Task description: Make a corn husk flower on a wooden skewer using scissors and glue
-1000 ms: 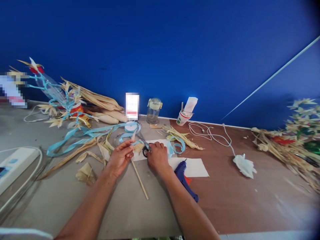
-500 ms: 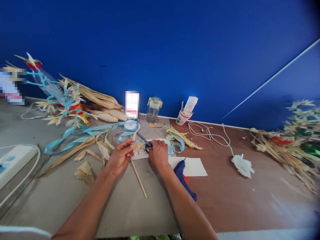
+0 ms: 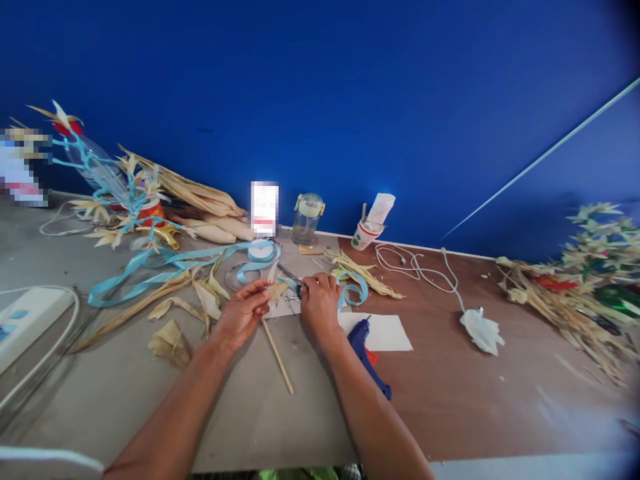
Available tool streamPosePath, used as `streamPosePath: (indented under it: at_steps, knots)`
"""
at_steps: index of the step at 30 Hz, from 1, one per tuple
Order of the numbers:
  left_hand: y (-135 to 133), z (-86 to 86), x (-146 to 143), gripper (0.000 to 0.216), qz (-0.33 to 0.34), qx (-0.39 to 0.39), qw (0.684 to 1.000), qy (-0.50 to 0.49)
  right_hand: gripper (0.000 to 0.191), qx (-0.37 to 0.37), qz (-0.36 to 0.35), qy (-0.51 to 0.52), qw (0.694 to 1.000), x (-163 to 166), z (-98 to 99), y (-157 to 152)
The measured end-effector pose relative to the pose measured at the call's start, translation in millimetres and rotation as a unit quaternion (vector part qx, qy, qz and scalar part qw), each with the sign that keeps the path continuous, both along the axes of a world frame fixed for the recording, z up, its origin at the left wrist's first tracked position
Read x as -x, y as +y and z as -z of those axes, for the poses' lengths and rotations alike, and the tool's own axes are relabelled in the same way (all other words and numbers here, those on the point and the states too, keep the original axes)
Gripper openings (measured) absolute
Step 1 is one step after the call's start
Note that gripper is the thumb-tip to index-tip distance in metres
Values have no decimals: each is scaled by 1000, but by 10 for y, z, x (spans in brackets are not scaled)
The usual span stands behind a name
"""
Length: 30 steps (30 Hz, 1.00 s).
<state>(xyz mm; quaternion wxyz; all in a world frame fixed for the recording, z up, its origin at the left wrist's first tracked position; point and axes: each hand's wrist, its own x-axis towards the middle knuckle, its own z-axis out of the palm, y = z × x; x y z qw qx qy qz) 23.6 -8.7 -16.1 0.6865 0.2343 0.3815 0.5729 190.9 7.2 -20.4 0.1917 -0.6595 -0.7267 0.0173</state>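
My left hand [image 3: 243, 312] pinches the top of a thin wooden stick [image 3: 280, 359] together with a strand of light blue ribbon [image 3: 165, 267] and a bit of dry husk. My right hand [image 3: 320, 303] is closed on a pair of scissors [image 3: 293, 278], whose blades point up and left towards the ribbon. The ribbon roll [image 3: 261, 251] lies just beyond both hands. A blue glue gun [image 3: 367, 359] lies beside my right wrist on white paper [image 3: 390, 331].
Dry corn husks [image 3: 173, 343] are scattered at the left, with a decorated bottle [image 3: 97, 170] and red cup behind. A glass jar [image 3: 306, 219], a paper cup [image 3: 364, 235] and a white cable [image 3: 425, 270] lie along the blue wall. A power strip [image 3: 27, 317] lies far left; husk flowers [image 3: 580, 287] far right.
My right hand has lifted the scissors off the table and brought them up towards the ribbon. My left hand has kept its hold on the stick and ribbon.
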Motion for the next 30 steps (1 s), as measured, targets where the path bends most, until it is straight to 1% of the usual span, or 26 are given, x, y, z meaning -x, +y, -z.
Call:
streamPosePath:
  at_steps: [5, 6, 9, 12, 16, 21, 26, 28, 30]
  knots:
    - [0, 17, 9, 27, 8, -1, 1000, 1, 18, 36, -83, 7, 996, 106, -11, -59]
    - [1, 19, 13, 27, 8, -1, 1000, 2, 19, 36, -85, 11, 996, 130, -7, -69]
    - [7, 12, 21, 29, 6, 0, 1000, 7, 30, 24, -82, 30, 996, 181, -1, -89]
    - [14, -14, 23, 30, 1, 8, 1000, 13, 22, 22, -108, 43, 993, 200, -7, -98]
    - [17, -40, 25, 30, -3, 11, 1000, 14, 20, -14, -133, 76, 988, 203, -14, -106]
    - [18, -24, 39, 31, -5, 3, 1000, 11, 18, -36, -109, 76, 991, 179, -14, -107]
    - [22, -21, 40, 31, -2, 2, 1000, 19, 27, -57, -75, 122, 988, 134, -27, -71]
    - [23, -15, 37, 31, -8, -4, 998, 56, 27, -65, -49, 133, 988, 104, -21, -40]
    - [28, 6, 33, 33, -16, -10, 993, 114, 26, -75, -21, 147, 986, 58, -9, 6]
